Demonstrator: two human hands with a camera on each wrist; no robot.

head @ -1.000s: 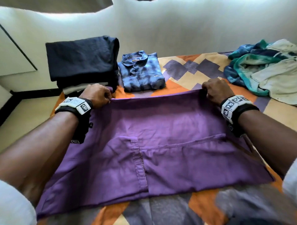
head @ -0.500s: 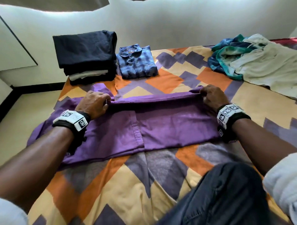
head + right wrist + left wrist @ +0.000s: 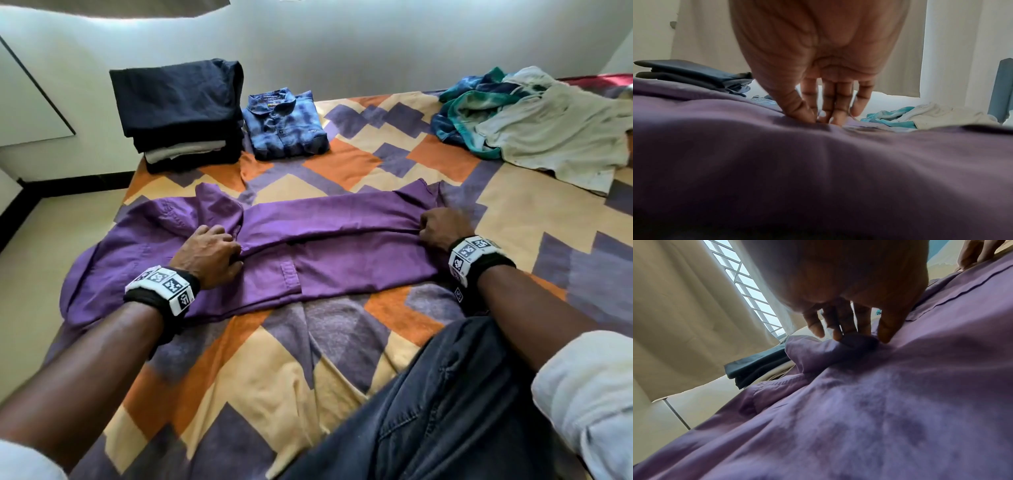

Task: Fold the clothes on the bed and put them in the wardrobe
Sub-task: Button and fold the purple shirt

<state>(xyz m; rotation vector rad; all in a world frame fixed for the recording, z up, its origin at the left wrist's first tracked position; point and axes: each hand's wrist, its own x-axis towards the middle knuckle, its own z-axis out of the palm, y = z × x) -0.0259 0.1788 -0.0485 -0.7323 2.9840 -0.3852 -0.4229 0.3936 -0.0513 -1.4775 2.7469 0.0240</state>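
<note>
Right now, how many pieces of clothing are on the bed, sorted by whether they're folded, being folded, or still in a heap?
Folded stacks or pieces: 2, the dark stack and the blue checked shirt.
Being folded: 1, the purple shirt, pinched by the left hand and right hand.
Unfolded heap: 1; its separate garments cannot be counted.
Total: 4 groups.

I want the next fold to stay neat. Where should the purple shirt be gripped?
Probably grip the purple shirt at the two ends of its far folded edge, coming from the near side, where the left hand and right hand already pinch it. The shirt lies flat in a long band, so both ends must lift together.
</note>
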